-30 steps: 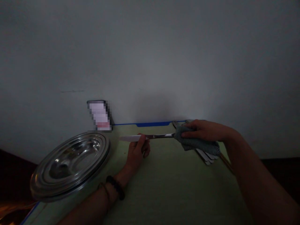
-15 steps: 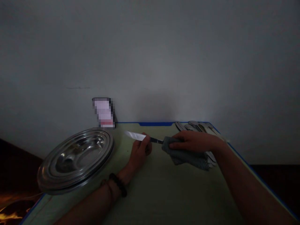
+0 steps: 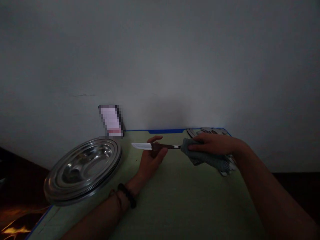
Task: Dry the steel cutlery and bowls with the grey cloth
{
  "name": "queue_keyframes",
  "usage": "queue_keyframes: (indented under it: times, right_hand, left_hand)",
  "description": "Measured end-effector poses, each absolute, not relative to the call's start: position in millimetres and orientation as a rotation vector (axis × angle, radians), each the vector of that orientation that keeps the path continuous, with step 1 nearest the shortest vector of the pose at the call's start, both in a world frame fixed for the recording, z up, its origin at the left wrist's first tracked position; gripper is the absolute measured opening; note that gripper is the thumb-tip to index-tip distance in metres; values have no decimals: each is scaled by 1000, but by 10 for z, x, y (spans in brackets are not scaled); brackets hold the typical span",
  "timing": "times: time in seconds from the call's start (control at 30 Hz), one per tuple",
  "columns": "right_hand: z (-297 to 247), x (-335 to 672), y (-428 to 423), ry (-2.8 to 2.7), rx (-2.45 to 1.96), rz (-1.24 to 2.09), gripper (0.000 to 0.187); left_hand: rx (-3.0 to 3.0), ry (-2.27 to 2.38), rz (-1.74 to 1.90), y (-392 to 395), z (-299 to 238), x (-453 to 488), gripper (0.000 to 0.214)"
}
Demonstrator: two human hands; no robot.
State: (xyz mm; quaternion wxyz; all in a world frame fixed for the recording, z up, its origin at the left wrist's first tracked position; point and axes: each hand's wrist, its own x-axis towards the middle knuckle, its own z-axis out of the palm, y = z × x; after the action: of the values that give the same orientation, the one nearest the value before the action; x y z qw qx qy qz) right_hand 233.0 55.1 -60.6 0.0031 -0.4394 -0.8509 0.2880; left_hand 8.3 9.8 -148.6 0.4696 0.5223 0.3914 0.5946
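Note:
A table knife [image 3: 141,146] with a pale blade and a dark brown handle lies level in the head view, its blade pointing left. My left hand [image 3: 149,161] is loosely around the handle near the blade, index finger raised behind it and thumb on the near side. At the other end, my right hand [image 3: 212,143] is closed on a grey-blue cloth [image 3: 205,157]. The metal-tipped butt of the knife runs into the cloth's left edge, where its end is hidden. Behind and under my right hand lies a pile of metal cutlery [image 3: 191,132], partly covered.
Stacked round steel plates [image 3: 82,168] with raised rims stand at the table's left. A phone [image 3: 111,120], its screen lit and blurred out, leans against the grey wall [image 3: 160,60]. The pale green table [image 3: 175,200] has a blue edge and meets the wall at the back.
My left fingers have loosened from a pinch, and the knife has turned level, showing more handle. My right hand and the cloth have shifted slightly right.

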Motion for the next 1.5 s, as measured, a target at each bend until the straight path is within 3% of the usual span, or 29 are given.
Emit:
queue_keyframes:
  times: [0.13,0.4,0.63,0.9,1.07,1.27,1.5]
  right_hand:
    - [-560,2332,536,-2669,-1414,917,51]
    - [-575,2137,464,-2767,-1277,986,45]
    - [-615,2053,475,-2784,-1418,616,34]
    - [-626,2318,581,-2683,-1421,675,43]
    - [-568,2288,549,-2753,-1414,711,37]
    - [-524,2208,498,-2689,-1520,778,49]
    - [-536,2234,508,-2728,-1383,951,45]
  left_hand:
    - [1247,1038,1425,117,-1488,75,29]
    - [1296,1083,1363,126,-1439,75,23]
    - [885,998,1496,220,-1474,57,29]
    - [942,971,1437,204,-1473,33,24]
    - [942,955,1464,201,-1482,30,34]
    - [934,990,1515,218,-1485,12,28]
    - [1122,1132,1454,217,-1482,10,39]
